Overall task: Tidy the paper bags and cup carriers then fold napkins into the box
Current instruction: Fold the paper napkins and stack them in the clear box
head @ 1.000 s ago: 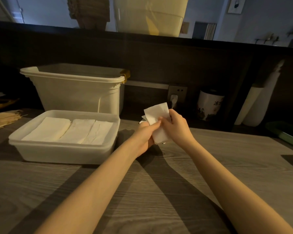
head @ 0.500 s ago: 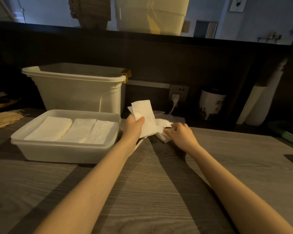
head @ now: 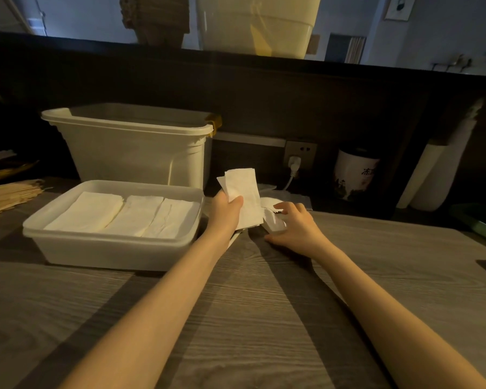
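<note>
Holding a folded white napkin (head: 243, 197) upright between thumb and fingers, the left hand (head: 225, 210) keeps it lifted just off the wooden counter (head: 264, 318), right beside the shallow plastic box (head: 110, 248). That position makes sense: the box sits immediately to the left, so the finished fold looks ready to be carried across the rim and laid down. Inside the box, three stacks of folded napkins (head: 124, 213) lie side by side and fill most of the floor, which suggests the folding stage is well along.

Meanwhile the right hand (head: 293, 230) reaches to the loose napkins (head: 272, 217) lying on the counter near the wall socket (head: 299, 155), fingers curled over the top sheet and apparently pinching its edge, probably to lift the next piece while the left one delivers. Whether one sheet or several are caught I cannot tell.

Behind the box stands a taller plastic bin (head: 135, 147), its contents hidden from this angle. No paper bags or cup carriers are clearly identifiable nearby.
</note>
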`<state>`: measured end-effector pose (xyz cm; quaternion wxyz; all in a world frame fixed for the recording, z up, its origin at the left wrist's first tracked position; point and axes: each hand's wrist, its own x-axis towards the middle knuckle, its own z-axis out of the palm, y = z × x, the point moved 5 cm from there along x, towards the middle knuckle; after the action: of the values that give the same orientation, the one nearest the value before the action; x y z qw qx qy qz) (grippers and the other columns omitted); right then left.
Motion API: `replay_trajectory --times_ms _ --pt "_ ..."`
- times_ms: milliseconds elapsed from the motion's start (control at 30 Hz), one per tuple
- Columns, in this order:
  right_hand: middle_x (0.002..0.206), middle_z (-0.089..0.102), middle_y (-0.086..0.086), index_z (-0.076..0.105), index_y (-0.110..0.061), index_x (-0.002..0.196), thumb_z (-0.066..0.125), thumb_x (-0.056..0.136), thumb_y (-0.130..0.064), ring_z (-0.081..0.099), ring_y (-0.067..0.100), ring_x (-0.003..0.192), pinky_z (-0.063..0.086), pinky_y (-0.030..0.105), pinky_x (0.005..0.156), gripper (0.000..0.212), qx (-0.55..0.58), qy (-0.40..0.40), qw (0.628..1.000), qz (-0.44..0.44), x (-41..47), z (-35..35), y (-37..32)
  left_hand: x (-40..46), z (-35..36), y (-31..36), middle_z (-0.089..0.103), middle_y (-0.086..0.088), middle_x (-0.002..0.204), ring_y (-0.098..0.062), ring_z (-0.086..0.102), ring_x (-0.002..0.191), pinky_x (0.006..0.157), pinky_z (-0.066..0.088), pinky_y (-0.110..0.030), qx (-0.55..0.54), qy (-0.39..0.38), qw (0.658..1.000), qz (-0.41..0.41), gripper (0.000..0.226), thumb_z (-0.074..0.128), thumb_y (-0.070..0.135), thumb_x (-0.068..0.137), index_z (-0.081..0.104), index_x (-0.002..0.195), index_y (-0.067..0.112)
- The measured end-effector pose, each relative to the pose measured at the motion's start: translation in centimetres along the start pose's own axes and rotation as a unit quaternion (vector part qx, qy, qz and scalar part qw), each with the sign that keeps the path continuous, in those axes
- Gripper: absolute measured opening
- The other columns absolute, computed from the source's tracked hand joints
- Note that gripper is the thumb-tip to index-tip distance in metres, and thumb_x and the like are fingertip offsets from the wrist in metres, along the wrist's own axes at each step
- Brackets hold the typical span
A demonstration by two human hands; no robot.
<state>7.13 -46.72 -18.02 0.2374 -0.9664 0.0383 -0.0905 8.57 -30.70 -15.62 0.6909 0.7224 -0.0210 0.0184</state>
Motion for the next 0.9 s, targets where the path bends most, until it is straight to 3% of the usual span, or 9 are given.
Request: replay_trajectory --times_ms 133,333,433,533,667,800,900 --pt "0.122 0.053 0.003 0.058 -0.016 0.118 0.062 0.089 -0.021 0.052 0.013 0.103 0.046 0.025 0.083 0.03 0.077 0.061 0.995 -0.009 -0.2 -0.6 -0.1 0.0 0.0 0.0 0.048 -0.011 0.135 -0.026 0.049 0.12 0.082 0.041 -0.027 -0.009 -0.001 1.0 0.0 0.039 0.04 0.011 0.099 0.038 0.137 0.009" --pt "0.089 0.059 -0.003 0.059 -0.013 0.102 0.054 0.094 -0.022 0.058 0.01 0.083 0.045 0.016 0.065 0.013 0.268 0.211 0.94 0.011 -0.6 -3.5 0.6 0.1 -0.1 -0.2 0.049 -0.011 0.132 -0.025 0.051 0.115 0.064 0.041 -0.017 0.008 0.016 1.0 0.006 0.036 0.038 0.018 0.1 0.039 0.135 0.009" --pt "0.097 0.062 0.003 0.058 -0.012 0.103 0.052 0.096 -0.021 0.061 0.018 0.093 0.055 0.03 0.073 0.014 0.363 0.244 0.899 0.016 -0.4 -5.1 0.6 0.2 -0.1 -0.4 0.049 -0.011 0.131 -0.026 0.05 0.115 0.077 0.042 -0.026 -0.005 0.012 1.0 -0.008 0.037 0.037 0.02 0.1 0.039 0.136 0.009" --pt "0.103 0.062 0.006 0.058 -0.012 0.104 0.051 0.096 -0.024 0.062 0.02 0.093 0.056 0.035 0.075 0.016 0.423 0.232 0.876 0.011 -0.3 -5.9 0.2 0.2 0.4 -1.1 0.053 -0.01 0.121 -0.026 0.052 0.11 0.081 0.045 -0.033 -0.043 -0.028 0.997 -0.059 0.038 0.038 0.026 0.1 0.041 0.135 0.012" --pt "0.093 0.062 -0.002 0.058 -0.015 0.104 0.051 0.096 -0.028 0.061 0.013 0.083 0.051 0.021 0.064 0.016 0.405 0.174 0.897 -0.036 -0.4 -5.4 -1.4 0.0 1.5 -1.9 0.057 -0.005 0.098 -0.024 0.056 0.095 0.092 0.047 -0.045 -0.12 -0.084 0.979 -0.14 0.028 0.04 0.031 0.099 0.046 0.122 0.017" --pt "0.094 0.061 -0.008 0.053 -0.014 0.116 0.052 0.095 -0.026 0.062 0.002 0.079 0.05 0.013 0.055 0.025 0.353 0.124 0.925 -0.061 -0.5 -4.2 -2.2 -0.8 2.8 -1.7 0.062 -0.009 0.112 -0.023 0.062 0.093 0.073 0.054 -0.038 -0.159 -0.16 0.963 -0.146 0.034 0.037 0.032 0.1 0.047 0.129 0.019" --pt "0.103 0.064 0.0 0.05 -0.011 0.122 0.053 0.094 -0.026 0.062 0.004 0.083 0.052 0.016 0.059 0.032 0.324 0.123 0.937 -0.053 -0.4 -3.6 -2.1 -1.1 3.2 -1.5 0.061 -0.01 0.119 -0.025 0.062 0.099 0.076 0.054 -0.038 -0.173 -0.201 0.955 -0.132 0.042 0.028 0.045 0.1 0.046 0.132 0.023"
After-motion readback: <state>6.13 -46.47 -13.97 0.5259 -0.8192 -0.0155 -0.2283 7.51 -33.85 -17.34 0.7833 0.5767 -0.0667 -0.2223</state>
